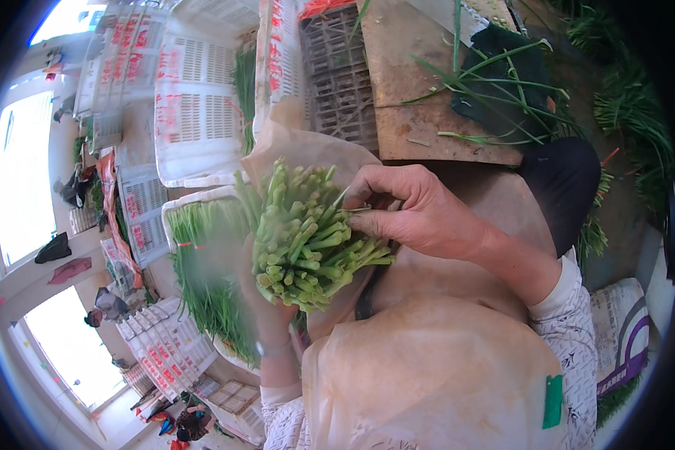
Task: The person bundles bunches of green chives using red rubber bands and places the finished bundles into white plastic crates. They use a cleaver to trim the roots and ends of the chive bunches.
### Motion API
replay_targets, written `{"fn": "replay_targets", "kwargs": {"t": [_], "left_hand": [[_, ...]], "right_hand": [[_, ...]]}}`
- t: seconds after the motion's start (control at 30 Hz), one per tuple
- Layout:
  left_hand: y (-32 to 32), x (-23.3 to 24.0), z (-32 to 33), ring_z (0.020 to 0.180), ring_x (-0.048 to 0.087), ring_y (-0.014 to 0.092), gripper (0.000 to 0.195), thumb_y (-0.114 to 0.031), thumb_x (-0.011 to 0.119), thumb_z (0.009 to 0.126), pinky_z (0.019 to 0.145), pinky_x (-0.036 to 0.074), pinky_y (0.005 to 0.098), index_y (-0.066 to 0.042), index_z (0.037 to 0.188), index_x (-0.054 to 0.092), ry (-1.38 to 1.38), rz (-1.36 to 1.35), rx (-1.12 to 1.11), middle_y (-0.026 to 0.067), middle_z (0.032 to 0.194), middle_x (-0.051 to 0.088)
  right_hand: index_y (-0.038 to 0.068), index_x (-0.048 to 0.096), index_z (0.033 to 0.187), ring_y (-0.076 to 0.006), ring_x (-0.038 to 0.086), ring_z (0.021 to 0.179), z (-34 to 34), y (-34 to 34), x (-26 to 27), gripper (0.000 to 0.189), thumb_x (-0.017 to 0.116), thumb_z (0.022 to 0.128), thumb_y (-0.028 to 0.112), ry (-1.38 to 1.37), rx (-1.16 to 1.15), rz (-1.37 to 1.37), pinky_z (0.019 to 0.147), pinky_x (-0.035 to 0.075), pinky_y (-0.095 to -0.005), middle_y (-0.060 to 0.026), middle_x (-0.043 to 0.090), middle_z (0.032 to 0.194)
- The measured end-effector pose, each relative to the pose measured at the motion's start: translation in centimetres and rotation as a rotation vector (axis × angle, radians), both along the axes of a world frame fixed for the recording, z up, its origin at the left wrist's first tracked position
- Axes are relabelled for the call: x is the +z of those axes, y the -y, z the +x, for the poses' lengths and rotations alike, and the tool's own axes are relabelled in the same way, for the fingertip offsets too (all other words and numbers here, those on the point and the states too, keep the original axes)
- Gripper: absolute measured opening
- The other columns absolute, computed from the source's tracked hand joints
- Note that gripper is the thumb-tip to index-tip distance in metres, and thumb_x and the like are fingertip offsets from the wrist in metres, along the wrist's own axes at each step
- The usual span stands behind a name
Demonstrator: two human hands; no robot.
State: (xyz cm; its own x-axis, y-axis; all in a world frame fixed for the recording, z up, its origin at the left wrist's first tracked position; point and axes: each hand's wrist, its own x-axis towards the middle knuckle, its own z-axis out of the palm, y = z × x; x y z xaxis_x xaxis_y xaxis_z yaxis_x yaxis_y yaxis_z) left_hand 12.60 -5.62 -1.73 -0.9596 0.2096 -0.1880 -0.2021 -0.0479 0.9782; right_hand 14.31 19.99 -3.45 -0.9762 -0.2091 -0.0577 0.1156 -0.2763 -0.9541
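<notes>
A thick bundle of green stalks (306, 242), cut ends facing up towards me, fills the middle of the head view. My left hand (267, 312) wraps around it from the left and below; the stalks and a blurred patch hide most of its fingers. At the bundle's right edge, my right hand (402, 208) pinches a thin pale strand between thumb and forefinger, its fingertips close against the stalks. Whether that strand is still joined to the bundle cannot be told. A translucent tan apron (427, 360) covers my lap under both hands.
Left of the bundle stands a white crate (202, 194) full of long green leaves; a larger white plastic crate (199, 95) lies beyond. A wooden board (410, 126) with a dark cloth (500, 73) and loose green leaves is at upper right. More greens lie far right. Other people are at far left.
</notes>
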Motion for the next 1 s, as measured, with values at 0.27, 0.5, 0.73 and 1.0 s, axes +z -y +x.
{"fn": "replay_targets", "kwargs": {"t": [0.27,0.5,0.73,1.0], "left_hand": [[2.8,-1.2,0.3,0.117,0.056,0.028,0.077,-0.017,0.077,0.076,0.098,0.047,0.0411,0.001,0.138,0.036,-0.359,-0.52,-0.108,0.0187,0.129,0.056],[2.3,0.6,-1.4,0.109,0.06,0.03,0.111,-0.028,0.092,0.049,0.093,0.049,0.0409,0.003,0.139,0.034,-0.638,-0.971,-0.213,0.0208,0.123,0.059],[2.5,1.1,-1.3,0.106,0.062,0.031,0.109,-0.029,0.091,0.051,0.091,0.05,0.0418,0.002,0.139,0.035,-0.644,-0.966,-0.281,0.0213,0.12,0.06],[1.7,1.6,-1.6,0.108,0.061,0.033,0.11,-0.028,0.09,0.05,0.092,0.049,0.0434,0.003,0.14,0.035,-0.666,-0.976,-0.287,0.0222,0.12,0.06]], "right_hand": [[0.003,0.062,0.108,-0.0287,0.06,0.094,-2.7,0.1,-0.9,0.03,0.067,0.081,0.015,-0.584,-0.585,0.422,0.087,0.047,-0.0399,-0.0143,0.061,0.098],[0.007,0.054,0.13,-0.0346,0.056,0.111,-1.5,-3.2,-5.1,0.049,0.059,0.085,0.025,-0.517,-0.323,1.16,0.093,0.047,-0.0456,-0.0168,0.057,0.124],[0.007,0.053,0.13,-0.035,0.057,0.112,-3.8,-1.9,-0.6,0.042,0.056,0.092,0.024,-0.191,0.136,1.058,0.096,0.046,-0.043,-0.0206,0.055,0.127],[0.005,0.059,0.121,-0.0353,0.057,0.109,-4.7,-1.6,-3.7,0.034,0.056,0.092,0.022,-0.207,0.237,1.06,0.094,0.044,-0.0394,-0.0229,0.058,0.119]]}}
